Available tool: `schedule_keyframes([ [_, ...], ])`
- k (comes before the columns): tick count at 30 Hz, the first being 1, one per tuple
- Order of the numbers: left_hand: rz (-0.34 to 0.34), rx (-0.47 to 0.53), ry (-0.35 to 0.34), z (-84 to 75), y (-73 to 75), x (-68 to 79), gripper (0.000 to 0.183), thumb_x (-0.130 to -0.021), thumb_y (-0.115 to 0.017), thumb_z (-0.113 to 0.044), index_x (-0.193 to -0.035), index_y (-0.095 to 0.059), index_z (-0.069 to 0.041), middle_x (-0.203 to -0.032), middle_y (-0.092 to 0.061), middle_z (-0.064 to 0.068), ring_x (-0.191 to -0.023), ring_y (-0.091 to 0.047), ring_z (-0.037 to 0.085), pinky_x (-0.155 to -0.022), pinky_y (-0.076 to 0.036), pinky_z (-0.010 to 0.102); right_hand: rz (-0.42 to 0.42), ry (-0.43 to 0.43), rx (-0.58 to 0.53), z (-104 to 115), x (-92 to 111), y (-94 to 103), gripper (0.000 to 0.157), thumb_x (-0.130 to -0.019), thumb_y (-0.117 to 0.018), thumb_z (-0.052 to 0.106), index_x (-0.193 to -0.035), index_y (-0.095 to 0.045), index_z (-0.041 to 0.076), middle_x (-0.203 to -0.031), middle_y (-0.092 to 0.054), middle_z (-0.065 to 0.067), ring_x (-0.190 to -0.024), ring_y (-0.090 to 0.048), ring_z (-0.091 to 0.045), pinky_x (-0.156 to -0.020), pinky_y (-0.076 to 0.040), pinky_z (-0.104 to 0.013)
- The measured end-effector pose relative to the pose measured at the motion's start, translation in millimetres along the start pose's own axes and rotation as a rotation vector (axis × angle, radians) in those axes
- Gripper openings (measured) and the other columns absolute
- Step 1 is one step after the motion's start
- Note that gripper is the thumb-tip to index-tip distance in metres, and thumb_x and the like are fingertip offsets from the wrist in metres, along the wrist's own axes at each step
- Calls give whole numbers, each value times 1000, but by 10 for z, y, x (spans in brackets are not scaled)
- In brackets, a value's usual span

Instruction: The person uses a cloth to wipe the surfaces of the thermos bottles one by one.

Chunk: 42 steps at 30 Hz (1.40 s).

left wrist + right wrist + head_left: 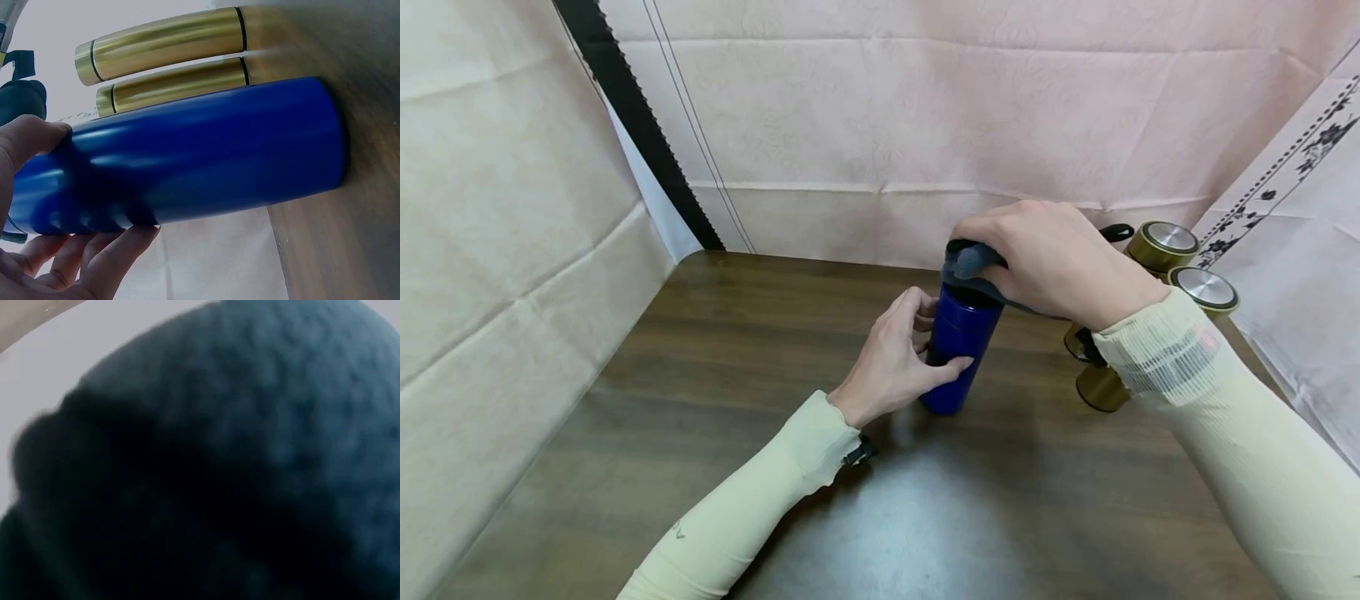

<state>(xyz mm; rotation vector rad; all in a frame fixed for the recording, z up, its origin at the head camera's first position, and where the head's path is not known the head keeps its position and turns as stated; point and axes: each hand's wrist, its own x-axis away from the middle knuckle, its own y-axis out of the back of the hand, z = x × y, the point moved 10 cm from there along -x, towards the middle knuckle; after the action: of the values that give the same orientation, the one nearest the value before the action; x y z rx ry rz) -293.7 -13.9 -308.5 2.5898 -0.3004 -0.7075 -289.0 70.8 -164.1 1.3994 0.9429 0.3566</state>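
Note:
A blue cylindrical bottle stands on the wooden table, tilted a little in the head view. My left hand holds it from the left side, thumb across its front and fingers behind. In the left wrist view the thumb and fingertips touch opposite sides of the blue bottle. My right hand grips a dark blue-grey cloth at the bottle's top and covers much of the rim. This cloth fills most of the right wrist view, dark and blurred.
Two gold flasks with silver-topped lids stand to the right, partly behind my right forearm. A black loop shows beside them. Pale patterned fabric hangs behind and along both sides of the wooden table.

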Motion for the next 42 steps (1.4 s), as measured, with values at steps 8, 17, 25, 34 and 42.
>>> schedule_keyframes([
  [8,-8,-11,-12,-3,2,2,54,-80,-88,-27,-118,-52,-12,-118,-59,0,-105,-64,11,-92,-60,34,1,-58,-12,-195,122,-15,17,-88,-77,11,-95,-69,24,-87,-70,10,-76,-60,-17,-67,-53,-44],
  [17,7,10,34,28,-20,5,53,-79,-88,-25,-116,-52,-14,-116,-58,-2,-104,-67,12,-87,-61,29,-21,-2,15,-109,269,62,24,-84,-77,4,-94,-67,24,-83,-65,11,-71,-57,-16,-65,-49,-42],
  [25,2,23,46,13,-7,-2,51,-78,-89,-23,-113,-52,-15,-114,-58,-3,-100,-66,12,-82,-62,30,-30,52,46,84,365,157,27,-81,-80,3,-96,-67,22,-83,-66,9,-68,-57,-12,-62,-53,-41],
  [34,6,26,26,4,10,-17,50,-80,-88,-22,-112,-51,-13,-113,-57,-1,-103,-67,13,-85,-61,29,-36,116,60,291,237,111,31,-76,-81,1,-96,-67,20,-85,-70,6,-72,-63,-18,-64,-53,-42],
  [42,-4,-8,3,-18,9,-8,49,-80,-88,-23,-110,-51,-13,-112,-58,0,-107,-64,13,-91,-61,34,-33,68,36,269,35,35,24,-83,-80,5,-95,-69,21,-82,-71,6,-70,-65,-21,-62,-55,-45],
])
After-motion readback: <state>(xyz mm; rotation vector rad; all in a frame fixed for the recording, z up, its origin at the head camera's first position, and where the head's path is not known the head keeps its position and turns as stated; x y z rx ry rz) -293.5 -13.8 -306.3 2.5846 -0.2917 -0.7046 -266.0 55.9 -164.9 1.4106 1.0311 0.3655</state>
